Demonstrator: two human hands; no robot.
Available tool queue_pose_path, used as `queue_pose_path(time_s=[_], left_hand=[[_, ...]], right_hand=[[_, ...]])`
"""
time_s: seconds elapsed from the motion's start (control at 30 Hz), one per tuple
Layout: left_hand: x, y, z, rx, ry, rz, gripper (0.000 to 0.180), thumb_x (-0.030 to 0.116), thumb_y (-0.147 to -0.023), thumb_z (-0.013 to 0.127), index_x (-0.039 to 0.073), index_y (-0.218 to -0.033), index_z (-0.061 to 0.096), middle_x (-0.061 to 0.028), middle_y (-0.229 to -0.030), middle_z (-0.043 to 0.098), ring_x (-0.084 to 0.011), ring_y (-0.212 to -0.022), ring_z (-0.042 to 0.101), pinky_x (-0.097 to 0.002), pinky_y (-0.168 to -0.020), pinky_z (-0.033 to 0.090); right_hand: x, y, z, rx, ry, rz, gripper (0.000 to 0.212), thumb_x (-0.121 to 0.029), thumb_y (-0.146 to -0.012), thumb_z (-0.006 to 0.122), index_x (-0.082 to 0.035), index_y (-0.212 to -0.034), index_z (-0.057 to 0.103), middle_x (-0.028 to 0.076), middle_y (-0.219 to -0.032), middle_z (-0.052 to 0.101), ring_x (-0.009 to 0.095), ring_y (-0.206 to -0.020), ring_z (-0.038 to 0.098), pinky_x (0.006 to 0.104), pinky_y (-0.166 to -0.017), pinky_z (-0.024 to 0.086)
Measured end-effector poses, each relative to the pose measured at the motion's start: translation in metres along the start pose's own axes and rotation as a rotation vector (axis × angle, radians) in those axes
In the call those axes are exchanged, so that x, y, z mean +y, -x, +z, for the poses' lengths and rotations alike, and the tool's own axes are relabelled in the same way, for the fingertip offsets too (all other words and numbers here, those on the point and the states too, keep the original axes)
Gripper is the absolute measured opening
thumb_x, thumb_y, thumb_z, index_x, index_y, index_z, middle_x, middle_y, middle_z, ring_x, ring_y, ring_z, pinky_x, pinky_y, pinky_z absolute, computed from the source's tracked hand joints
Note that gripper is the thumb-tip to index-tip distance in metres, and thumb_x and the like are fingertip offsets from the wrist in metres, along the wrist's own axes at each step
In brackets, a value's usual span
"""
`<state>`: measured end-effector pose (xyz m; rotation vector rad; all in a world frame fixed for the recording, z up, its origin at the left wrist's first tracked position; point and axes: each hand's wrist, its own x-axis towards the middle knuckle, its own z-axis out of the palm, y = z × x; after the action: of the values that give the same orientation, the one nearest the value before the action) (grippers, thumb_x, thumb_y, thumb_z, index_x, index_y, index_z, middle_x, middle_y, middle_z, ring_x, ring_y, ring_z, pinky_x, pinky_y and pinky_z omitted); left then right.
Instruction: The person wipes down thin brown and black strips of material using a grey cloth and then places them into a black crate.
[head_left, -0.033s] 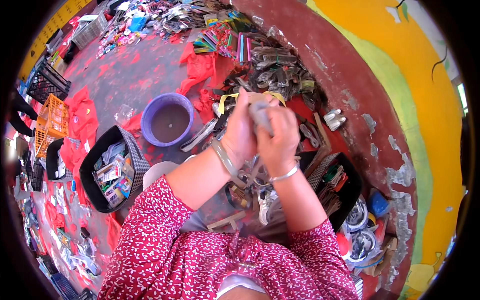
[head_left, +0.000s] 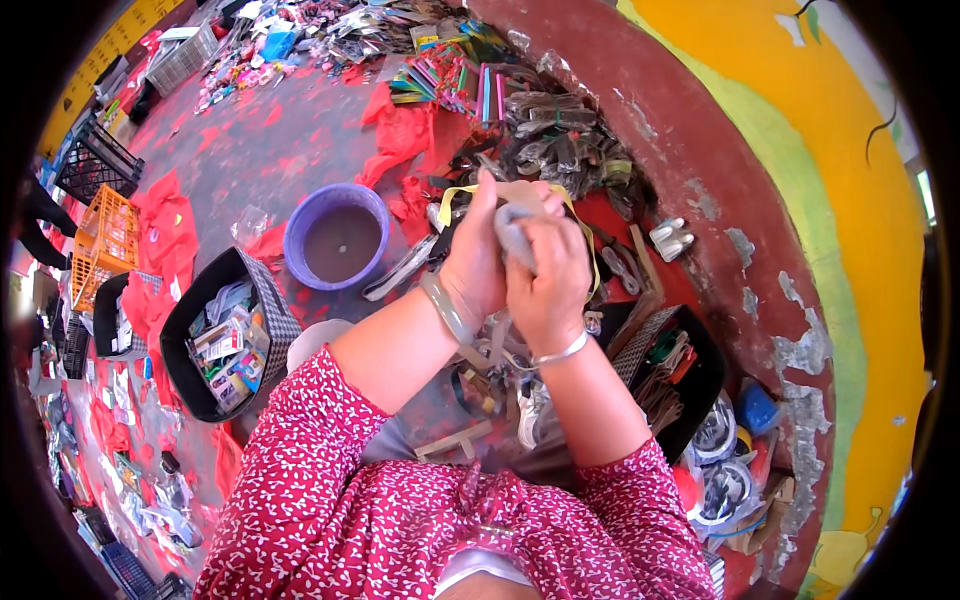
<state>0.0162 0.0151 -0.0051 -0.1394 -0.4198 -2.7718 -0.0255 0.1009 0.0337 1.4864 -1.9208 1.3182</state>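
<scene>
My left hand (head_left: 478,255) is raised in front of me, its fingers closed around a flat tan piece (head_left: 520,192) with a yellow strip (head_left: 462,192) curving out on both sides. Its kind is mostly hidden by my hands. A bunched grey cloth (head_left: 512,238) is gripped in my right hand (head_left: 550,285) and pressed against the tan piece. Both hands are close together, nearly touching. Below them, a T-shaped piece of wood (head_left: 455,441) and a white shoe (head_left: 530,412) lie near my lap.
A purple basin (head_left: 296,250) of murky water stands ahead to the left. Nearer left is a black bin (head_left: 180,375) of packaged goods, with an orange crate (head_left: 103,232) beyond. At right are another black bin (head_left: 700,365) and a peeling wall (head_left: 735,185). Plastic-wrapped items (head_left: 570,145) heap ahead.
My right hand with the grey cloth has shifted slightly down and left over the tan piece. More of the yellow strip shows on the right.
</scene>
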Motion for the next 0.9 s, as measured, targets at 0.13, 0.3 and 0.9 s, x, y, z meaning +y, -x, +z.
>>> queue_pose_path(time_s=[0.13, 0.3, 0.9], left_hand=[[-0.015, 0.006, 0.035, 0.188, 0.023, -0.156, 0.059, 0.055, -0.092, 0.030, 0.007, -0.122, 0.045, -0.0072, -0.122, 0.051, -0.0230, -0.116, 0.046, -0.0374, -0.101, 0.033], [-0.003, -0.004, 0.012, 0.174, 0.010, -0.119, 0.055, 0.041, -0.094, 0.039, -0.001, -0.128, 0.037, -0.0192, -0.133, 0.040, -0.0291, -0.125, 0.037, -0.0417, -0.105, 0.029], [0.034, -0.020, 0.010, 0.191, -0.289, -0.024, 0.072, 0.052, -0.088, 0.046, -0.003, -0.131, 0.029, -0.0278, -0.135, 0.033, -0.0338, -0.126, 0.035, -0.0419, -0.102, 0.033]], right_hand=[[0.025, -0.018, -0.009, 0.121, 0.116, 0.112, 0.015, -0.001, -0.070, 0.057, -0.003, -0.085, 0.056, 0.016, -0.084, 0.056, 0.036, -0.078, 0.053, 0.0420, -0.067, 0.044], [0.106, -0.006, -0.027, -0.028, -0.226, 0.771, 0.015, -0.005, -0.076, 0.057, -0.001, -0.090, 0.059, 0.015, -0.087, 0.062, 0.026, -0.075, 0.062, 0.0349, -0.066, 0.048], [0.035, 0.006, -0.037, -0.403, -1.480, 1.089, 0.022, -0.001, -0.085, 0.053, 0.006, -0.105, 0.057, 0.011, -0.093, 0.064, 0.017, -0.084, 0.064, 0.0271, -0.073, 0.052]])
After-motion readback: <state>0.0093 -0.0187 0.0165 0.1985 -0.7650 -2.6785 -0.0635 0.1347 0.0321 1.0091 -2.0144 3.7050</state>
